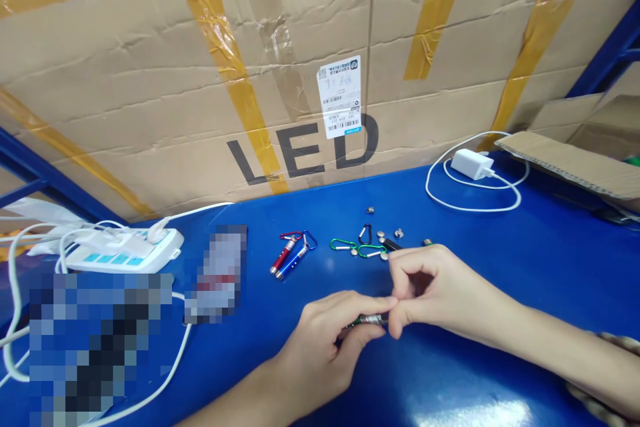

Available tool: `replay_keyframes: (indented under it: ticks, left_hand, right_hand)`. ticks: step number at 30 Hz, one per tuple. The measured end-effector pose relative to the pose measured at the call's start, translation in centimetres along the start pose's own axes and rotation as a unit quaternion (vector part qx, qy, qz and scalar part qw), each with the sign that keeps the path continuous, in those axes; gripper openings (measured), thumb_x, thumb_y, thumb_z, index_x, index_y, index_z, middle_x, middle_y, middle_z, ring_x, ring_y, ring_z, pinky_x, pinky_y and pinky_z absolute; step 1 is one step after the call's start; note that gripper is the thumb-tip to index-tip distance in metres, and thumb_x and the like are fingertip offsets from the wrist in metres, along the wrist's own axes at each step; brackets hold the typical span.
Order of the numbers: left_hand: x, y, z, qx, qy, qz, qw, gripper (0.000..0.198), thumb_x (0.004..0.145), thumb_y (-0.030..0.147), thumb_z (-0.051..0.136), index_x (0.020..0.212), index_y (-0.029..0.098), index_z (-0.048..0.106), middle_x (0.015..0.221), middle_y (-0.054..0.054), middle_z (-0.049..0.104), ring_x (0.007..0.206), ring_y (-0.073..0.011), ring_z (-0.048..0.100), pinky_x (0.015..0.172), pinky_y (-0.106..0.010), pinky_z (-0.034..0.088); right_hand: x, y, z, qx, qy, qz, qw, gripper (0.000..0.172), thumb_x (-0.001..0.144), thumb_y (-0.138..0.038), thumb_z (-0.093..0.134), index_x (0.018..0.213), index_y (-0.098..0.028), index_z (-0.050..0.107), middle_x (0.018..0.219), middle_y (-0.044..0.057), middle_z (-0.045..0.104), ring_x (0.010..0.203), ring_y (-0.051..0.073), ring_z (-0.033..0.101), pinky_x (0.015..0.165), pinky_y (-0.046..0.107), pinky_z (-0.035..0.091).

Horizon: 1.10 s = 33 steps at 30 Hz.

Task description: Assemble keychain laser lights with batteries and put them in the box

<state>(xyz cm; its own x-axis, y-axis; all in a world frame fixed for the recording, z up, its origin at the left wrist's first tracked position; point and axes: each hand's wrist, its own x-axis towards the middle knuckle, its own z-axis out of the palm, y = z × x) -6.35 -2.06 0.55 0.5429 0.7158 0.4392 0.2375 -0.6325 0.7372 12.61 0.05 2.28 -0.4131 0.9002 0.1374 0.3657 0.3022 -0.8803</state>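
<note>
We note the left hand [325,347] gripping a slim green tube [369,319], presumably to steady it for the right hand [425,287] at its end, whose grip we cannot tell.

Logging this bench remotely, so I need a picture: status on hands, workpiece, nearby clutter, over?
Left hand: fingers pinching green-and-silver piece. Right hand: fingers at piece's end, grip partly hidden. Possible clutter: black tube just beyond right hand.
</note>
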Motion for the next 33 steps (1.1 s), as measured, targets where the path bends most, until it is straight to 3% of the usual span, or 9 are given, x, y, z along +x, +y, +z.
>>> replay_keyframes:
  ticks: [4,8,12,15,24,30,33]
  left_hand:
    - [0.2,0.3,-0.2,0.004,0.012,-0.028,1.000,0.022,0.085,0.008,0.054,0.098,0.016,0.069,0.082,-0.004,0.073,0.066,-0.0133,0.064,0.060,-0.017,0.046]
    - [0.4,0.6,-0.2,-0.011,0.023,-0.068,0.997,0.021,0.085,0.008,0.054,0.095,0.016,0.070,0.084,-0.003,0.074,0.070,-0.0129,0.067,0.062,-0.015,0.047]
    - [0.6,0.7,-0.2,-0.038,0.015,-0.106,0.993,0.019,0.085,0.013,0.052,0.092,0.013,0.070,0.074,-0.004,0.072,0.063,-0.0128,0.064,0.060,-0.017,0.046]
    - [0.7,0.6,-0.2,-0.067,0.012,-0.130,0.989,0.022,0.085,0.013,0.049,0.092,0.014,0.070,0.070,-0.003,0.070,0.061,-0.0128,0.062,0.059,-0.018,0.045]
    - [0.8,0.5,-0.4,-0.147,-0.013,-0.186,0.971,0.022,0.085,0.019,0.048,0.091,0.015,0.069,0.065,-0.001,0.063,0.063,-0.0131,0.054,0.061,-0.021,0.041]
    - [0.6,0.2,-0.4,-0.188,-0.026,-0.202,0.961,0.020,0.085,0.021,0.049,0.088,0.014,0.068,0.062,-0.001,0.061,0.061,-0.0131,0.054,0.063,-0.023,0.041]
    - [0.5,0.2,-0.3,-0.190,-0.055,-0.196,0.960,0.018,0.086,0.021,0.049,0.085,0.013,0.065,0.061,-0.001,0.061,0.056,-0.0121,0.051,0.059,-0.023,0.038]
  right_hand:
    - [0.1,0.1,0.0,-0.061,0.047,-0.038,0.996,0.047,0.059,-0.055,0.076,0.048,-0.016,0.053,0.046,-0.004,0.049,0.043,0.007,0.040,0.040,0.018,0.029]
    - [-0.1,-0.1,-0.4,-0.104,0.080,-0.160,0.978,0.036,0.068,-0.050,0.072,0.064,-0.016,0.061,0.058,-0.003,0.055,0.046,0.006,0.045,0.043,0.017,0.037]
    - [-0.5,0.1,-1.2,-0.198,0.071,-0.325,0.922,0.010,0.086,-0.030,0.061,0.082,-0.022,0.066,0.076,-0.001,0.060,0.054,0.006,0.051,0.050,0.017,0.038]
    - [-0.6,0.5,-1.7,-0.271,0.068,-0.374,0.884,0.016,0.090,-0.014,0.054,0.085,-0.025,0.065,0.081,-0.002,0.060,0.055,0.005,0.049,0.051,0.019,0.034]
    - [-0.7,0.4,-1.6,-0.321,0.072,-0.366,0.871,0.018,0.093,-0.019,0.049,0.087,-0.026,0.064,0.076,-0.005,0.062,0.054,0.005,0.049,0.050,0.019,0.032]
    - [-0.9,-0.5,-1.7,-0.268,0.007,-0.214,0.939,0.019,0.090,-0.038,0.053,0.083,-0.023,0.063,0.061,-0.007,0.058,0.048,0.005,0.052,0.047,0.017,0.035]
    - [-0.8,-0.4,-2.0,-0.275,-0.023,-0.174,0.945,0.012,0.087,-0.035,0.059,0.084,-0.024,0.064,0.062,-0.008,0.058,0.050,0.006,0.054,0.048,0.017,0.036]
